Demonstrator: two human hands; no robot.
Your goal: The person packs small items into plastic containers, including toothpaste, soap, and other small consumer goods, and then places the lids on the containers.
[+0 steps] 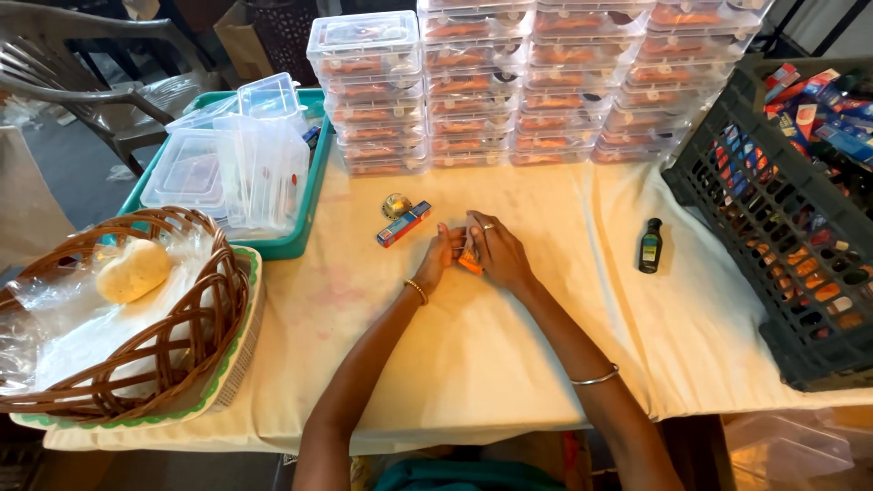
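At centre of the cloth-covered surface, left hand and right hand pressed together, fingers curled shut around a small orange packet pinched between them, only its lower edge showing. Just up-left of the left hand, an orange-and-blue box beside a small round gold tin; well right of the right hand, a dark bottle standing upright. Farther back, stacked clear boxes; at left, a wicker basket.

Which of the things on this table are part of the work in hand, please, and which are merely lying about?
In hand:
left hand and right hand, together holding a small orange packet
orange and blue box and round foil-wrapped piece, just beside them

Lying about:
dark bottle
wicker basket
bread roll
black crate
stacked filled boxes
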